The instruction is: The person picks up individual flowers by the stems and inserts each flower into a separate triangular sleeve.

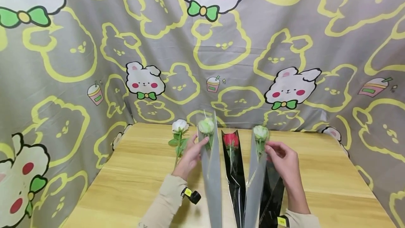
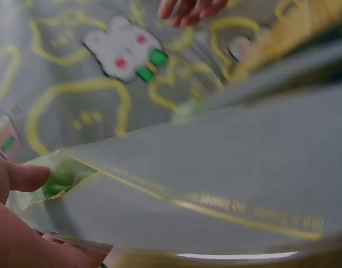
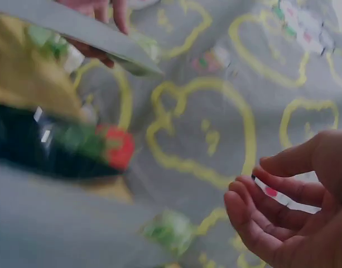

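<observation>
Here, gripping one sleeve [image 1: 212, 178] near its bloom [image 1: 206, 126] with left fingers [image 1: 202, 142], probably to steady it over the desk [image 1: 322, 178], and poising loosely bent, apparently empty right fingers [image 3: 246, 218] close beside another sleeve [image 1: 254, 189].

Head view is brightly lit; 2 wrist views dimmer. Glare is noted on gray wrapper [image 2: 215, 167], left wrist; red flower [image 3: 119, 148] blurred, right wrist.

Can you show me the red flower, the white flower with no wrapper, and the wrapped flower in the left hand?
Red flower [image 1: 231, 139]: head view, on its petals.
Unwrapped white flower [image 1: 180, 126]: head view, on its petals.
Wrapped flower [image 1: 206, 126] in the left hand [image 1: 191, 153]: head view, on its pale petals.
</observation>
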A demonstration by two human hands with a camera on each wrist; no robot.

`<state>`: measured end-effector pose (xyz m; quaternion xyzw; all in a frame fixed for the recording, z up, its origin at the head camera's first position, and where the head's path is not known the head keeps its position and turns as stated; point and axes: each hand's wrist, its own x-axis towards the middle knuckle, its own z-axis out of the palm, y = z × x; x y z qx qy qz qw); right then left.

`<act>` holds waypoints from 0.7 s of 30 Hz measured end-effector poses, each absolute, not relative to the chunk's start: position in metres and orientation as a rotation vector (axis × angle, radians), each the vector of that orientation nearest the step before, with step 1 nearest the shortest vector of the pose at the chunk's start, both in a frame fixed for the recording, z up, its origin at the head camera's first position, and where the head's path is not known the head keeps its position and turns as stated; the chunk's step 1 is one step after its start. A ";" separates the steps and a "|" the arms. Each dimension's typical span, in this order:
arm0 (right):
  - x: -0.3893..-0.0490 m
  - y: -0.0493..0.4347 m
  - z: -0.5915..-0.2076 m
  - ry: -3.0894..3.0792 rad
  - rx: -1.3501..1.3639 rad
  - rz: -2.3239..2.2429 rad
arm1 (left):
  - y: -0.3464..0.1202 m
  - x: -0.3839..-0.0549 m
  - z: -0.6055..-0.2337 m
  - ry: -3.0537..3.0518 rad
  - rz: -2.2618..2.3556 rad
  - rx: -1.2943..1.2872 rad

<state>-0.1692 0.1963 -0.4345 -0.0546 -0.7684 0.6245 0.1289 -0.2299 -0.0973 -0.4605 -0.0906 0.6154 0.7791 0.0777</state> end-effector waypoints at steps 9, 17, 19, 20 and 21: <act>-0.171 0.222 -0.477 -2.608 -0.276 1.400 | -0.076 -0.242 -0.513 2.452 2.006 -0.361; -0.173 0.224 -0.482 -2.673 -0.233 1.366 | -0.082 -0.246 -0.514 2.795 1.589 -0.092; -0.173 0.215 -0.478 -2.643 -0.208 1.373 | -0.088 -0.245 -0.514 2.793 1.557 -0.036; -0.173 0.210 -0.475 -2.625 -0.192 1.379 | -0.092 -0.244 -0.513 2.769 1.565 -0.029; -0.173 0.204 -0.472 -2.607 -0.175 1.385 | -0.095 -0.242 -0.511 2.750 1.571 -0.017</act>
